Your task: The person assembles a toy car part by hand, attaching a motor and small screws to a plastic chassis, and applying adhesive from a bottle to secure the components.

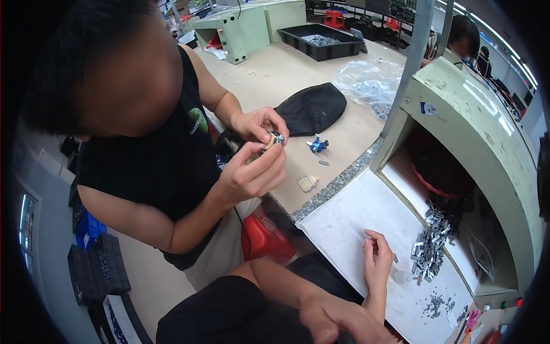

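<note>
My left hand [338, 320] is at the lower edge, over my right forearm; whether it touches is unclear. Its thumb stands apart from the extended fingers, whose tips are partly cut off. On the white work surface [344, 223] rests my right hand [378, 265], thumb and forefinger apart and loosely curved. A small grey metal piece [395, 258] lies at its outer side; nothing shows between thumb and forefinger. Beside this hand is a small translucent cup [403, 277]. To its right are a heap of metal pieces [431, 246] and scattered small grey bits [438, 305].
At the left a co-worker [137, 166] handles a small tan-and-metal part [274, 139]. Their table bears a black cloth bag [315, 109], a blue figure-like object [317, 144], a beige block [307, 183] and a plastic bag [366, 83]. A green curved hood [475, 114] stands right.
</note>
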A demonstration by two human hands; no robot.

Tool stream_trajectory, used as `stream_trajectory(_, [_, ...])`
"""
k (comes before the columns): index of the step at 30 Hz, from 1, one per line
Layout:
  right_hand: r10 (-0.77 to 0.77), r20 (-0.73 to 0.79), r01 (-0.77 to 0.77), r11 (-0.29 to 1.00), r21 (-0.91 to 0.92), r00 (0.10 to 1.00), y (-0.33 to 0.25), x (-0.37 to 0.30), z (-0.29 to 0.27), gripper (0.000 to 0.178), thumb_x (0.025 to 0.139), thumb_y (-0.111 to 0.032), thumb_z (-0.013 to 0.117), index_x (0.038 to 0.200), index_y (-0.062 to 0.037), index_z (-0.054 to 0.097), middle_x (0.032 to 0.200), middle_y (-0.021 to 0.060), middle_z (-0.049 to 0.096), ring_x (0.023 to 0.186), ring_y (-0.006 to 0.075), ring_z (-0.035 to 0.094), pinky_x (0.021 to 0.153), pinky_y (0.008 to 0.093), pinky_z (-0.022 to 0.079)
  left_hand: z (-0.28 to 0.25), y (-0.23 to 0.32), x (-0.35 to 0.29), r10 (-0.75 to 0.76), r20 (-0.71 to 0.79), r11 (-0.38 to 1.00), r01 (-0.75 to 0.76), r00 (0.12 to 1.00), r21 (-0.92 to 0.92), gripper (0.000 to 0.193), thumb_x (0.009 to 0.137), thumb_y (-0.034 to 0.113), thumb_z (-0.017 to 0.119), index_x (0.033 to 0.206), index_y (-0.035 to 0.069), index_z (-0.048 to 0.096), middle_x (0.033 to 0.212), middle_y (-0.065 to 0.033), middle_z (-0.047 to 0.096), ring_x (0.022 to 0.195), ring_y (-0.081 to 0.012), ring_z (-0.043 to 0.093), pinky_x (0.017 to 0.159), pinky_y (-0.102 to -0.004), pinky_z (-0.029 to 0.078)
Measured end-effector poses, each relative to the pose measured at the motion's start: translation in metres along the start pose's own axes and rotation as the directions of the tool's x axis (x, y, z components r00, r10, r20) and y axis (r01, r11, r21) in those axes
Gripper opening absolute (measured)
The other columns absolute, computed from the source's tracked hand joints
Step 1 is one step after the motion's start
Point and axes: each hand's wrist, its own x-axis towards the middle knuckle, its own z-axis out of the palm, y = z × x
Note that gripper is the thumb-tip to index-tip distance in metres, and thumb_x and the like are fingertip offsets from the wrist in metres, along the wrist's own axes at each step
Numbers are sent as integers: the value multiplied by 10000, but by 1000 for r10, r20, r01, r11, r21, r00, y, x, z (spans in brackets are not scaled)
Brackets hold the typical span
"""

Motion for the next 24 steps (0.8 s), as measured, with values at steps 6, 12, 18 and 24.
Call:
stream_trajectory(6, [-33, -1, 33, 999, 12, 999, 5, -2, 1, 153, 811, -48, 532, 946, -21, 599, 705, 79, 585, 619, 128, 549, 578, 235, 437, 2, -18, -5, 217, -32, 966, -219, 976, -137, 697, 819, 571, 440, 1060, -69, 572, 1109, -249, 536, 984, -344, 546, 846, -432, 407])
stream_trajectory(12, [-38, 18, 38, 999, -27, 999, 5, -2, 0, 153, 813, -59, 540, 949, -21, 599, 745, 88, 604, 647, 144, 571, 586, 244, 444, -3, -28, -3, 141, 114, 909, -83, 984, -408, 708, 815, 579, 440, 1067, -71, 567, 1095, -243, 543, 985, -354, 539, 852, -429, 402])
stream_trajectory(18, [-77, 20, 78, 996, -44, 997, 6, 1, 2, 151, 815, -53, 539, 949, -18, 598, 776, 97, 615, 661, 154, 580, 619, 251, 457, -4, -23, -13, 162, 63, 971, -148, 985, -188, 738, 789, 582, 494, 1086, -91, 543, 1122, -255, 523, 979, -363, 530, 842, -431, 393])
stream_trajectory(24, [-3, 62, 3, 1000, -6, 998, 0, 0, 1, 143, 811, -49, 527, 937, -21, 589, 872, 140, 615, 772, 256, 611, 687, 314, 464, 13, -14, -5, -7, -111, 982, -15, 994, -191, 727, 794, 570, 498, 1099, -89, 534, 1132, -253, 519, 990, -345, 529, 845, -410, 385])
